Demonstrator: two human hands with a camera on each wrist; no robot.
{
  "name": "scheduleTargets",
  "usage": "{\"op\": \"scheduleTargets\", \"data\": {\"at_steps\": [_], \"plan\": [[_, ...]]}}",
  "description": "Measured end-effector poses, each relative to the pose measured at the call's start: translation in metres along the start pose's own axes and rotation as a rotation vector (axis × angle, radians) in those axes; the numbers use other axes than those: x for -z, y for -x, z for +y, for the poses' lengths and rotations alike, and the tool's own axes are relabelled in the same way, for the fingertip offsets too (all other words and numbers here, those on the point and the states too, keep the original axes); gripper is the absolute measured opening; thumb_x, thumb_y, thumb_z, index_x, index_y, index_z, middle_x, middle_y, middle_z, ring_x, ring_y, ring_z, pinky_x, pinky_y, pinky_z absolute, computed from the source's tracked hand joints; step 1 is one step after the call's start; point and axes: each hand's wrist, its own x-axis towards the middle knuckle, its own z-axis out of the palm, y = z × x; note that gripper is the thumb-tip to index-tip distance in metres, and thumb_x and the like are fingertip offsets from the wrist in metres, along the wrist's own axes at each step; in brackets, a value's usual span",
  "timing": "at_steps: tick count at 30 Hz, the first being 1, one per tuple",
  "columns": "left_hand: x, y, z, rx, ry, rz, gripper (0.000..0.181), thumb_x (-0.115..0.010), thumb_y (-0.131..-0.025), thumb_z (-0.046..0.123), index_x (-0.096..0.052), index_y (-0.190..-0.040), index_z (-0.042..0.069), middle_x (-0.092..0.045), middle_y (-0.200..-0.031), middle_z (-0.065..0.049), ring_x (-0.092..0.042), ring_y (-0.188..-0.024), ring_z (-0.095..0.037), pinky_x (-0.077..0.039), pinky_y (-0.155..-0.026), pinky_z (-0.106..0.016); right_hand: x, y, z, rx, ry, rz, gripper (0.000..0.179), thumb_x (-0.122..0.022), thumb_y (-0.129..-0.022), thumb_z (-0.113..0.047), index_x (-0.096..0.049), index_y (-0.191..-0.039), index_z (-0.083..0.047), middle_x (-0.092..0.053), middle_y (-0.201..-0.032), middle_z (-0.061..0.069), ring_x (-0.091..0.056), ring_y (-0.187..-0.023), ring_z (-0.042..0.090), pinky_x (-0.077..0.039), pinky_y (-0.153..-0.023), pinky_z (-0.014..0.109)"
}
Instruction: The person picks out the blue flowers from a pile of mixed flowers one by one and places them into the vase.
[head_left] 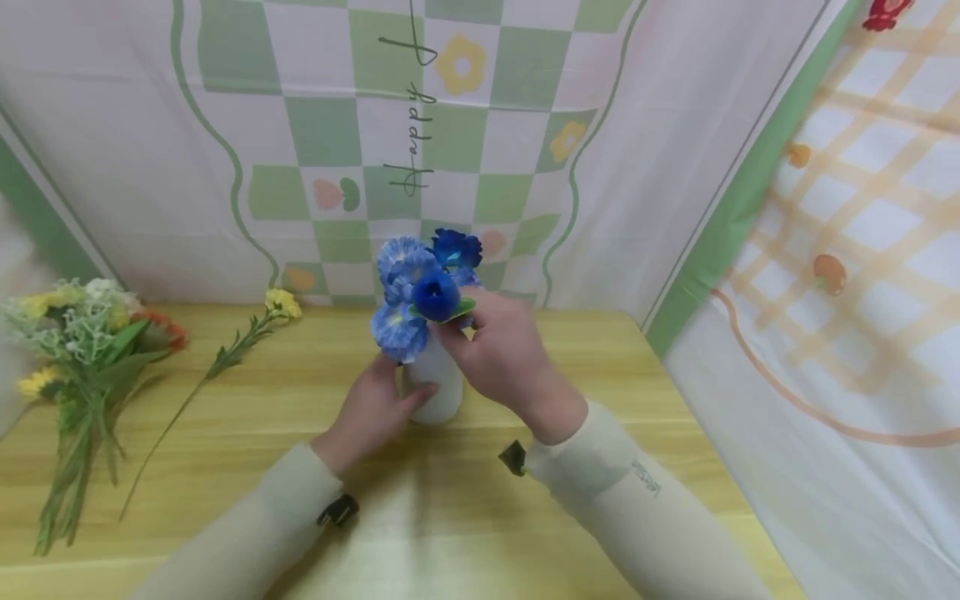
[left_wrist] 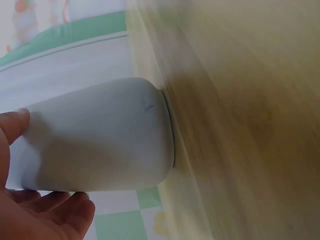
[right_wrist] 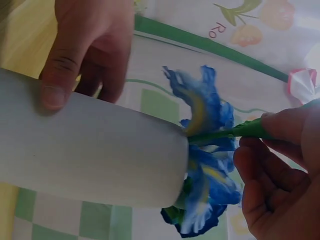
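Note:
A white vase [head_left: 437, 379] stands upright on the wooden table, its base on the boards in the left wrist view. My left hand [head_left: 372, 408] grips it from the left, thumb [left_wrist: 16, 124] on the near side and fingers behind. Light blue flowers [head_left: 400, 332] fill the mouth, with a dark blue flower [head_left: 456, 247] at the back. Between thumb and fingers, my right hand [head_left: 504, 346] pinches the green stem [right_wrist: 250, 129] of another dark blue flower [head_left: 436, 295] just above the rim. The stem's lower end is hidden inside the vase.
At the left of the table lies a bunch of mixed flowers [head_left: 97, 375] with long green stems. A single yellow flower [head_left: 282, 303] lies beside it, its stem slanting toward the front. A checked cloth [head_left: 322, 133] hangs behind, and a patterned cloth [head_left: 840, 333] hangs at the right.

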Motion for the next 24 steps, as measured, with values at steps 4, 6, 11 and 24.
{"op": "scheduleTargets", "data": {"at_steps": [4,6,11,24], "plan": [[-0.001,-0.002,-0.002,0.013,-0.009,0.001,0.07,-0.079,-0.088,0.029,-0.043,-0.142,0.003,-0.06,-0.129,-0.015,-0.058,-0.116,-0.029,-0.049,-0.098,-0.045,-0.008,-0.003,0.001,0.02,0.05,-0.025,0.011,-0.071,-0.09,-0.01,-0.068,-0.08,-0.008,-0.064,-0.075,0.0,-0.054,-0.062,0.015,-0.048,-0.056,0.026],[0.0,-0.002,-0.002,0.019,-0.026,-0.001,0.071,-0.079,-0.088,0.029,-0.042,-0.142,0.003,-0.059,-0.13,-0.016,-0.059,-0.115,-0.029,-0.05,-0.097,-0.044,-0.011,-0.004,0.002,0.018,0.074,-0.034,0.011,-0.071,-0.091,-0.01,-0.068,-0.08,-0.007,-0.063,-0.073,0.0,-0.054,-0.061,0.016,-0.048,-0.055,0.027],[0.001,-0.003,-0.002,0.024,-0.025,-0.023,0.074,-0.078,-0.089,0.026,-0.037,-0.145,0.003,-0.053,-0.139,-0.016,-0.058,-0.118,-0.03,-0.05,-0.098,-0.045,-0.021,-0.01,0.002,-0.013,0.161,-0.072,0.019,-0.068,-0.094,-0.011,-0.063,-0.076,-0.009,-0.057,-0.065,0.0,-0.053,-0.057,0.016,-0.047,-0.053,0.028],[0.003,-0.005,-0.002,0.039,-0.036,-0.055,0.071,-0.074,-0.092,0.033,-0.04,-0.146,0.001,-0.054,-0.139,-0.017,-0.058,-0.119,-0.032,-0.049,-0.098,-0.048,-0.029,-0.029,-0.001,-0.157,0.362,-0.282,0.021,-0.067,-0.096,-0.018,-0.058,-0.079,-0.01,-0.054,-0.069,0.002,-0.057,-0.062,0.019,-0.053,-0.057,0.034]]}}
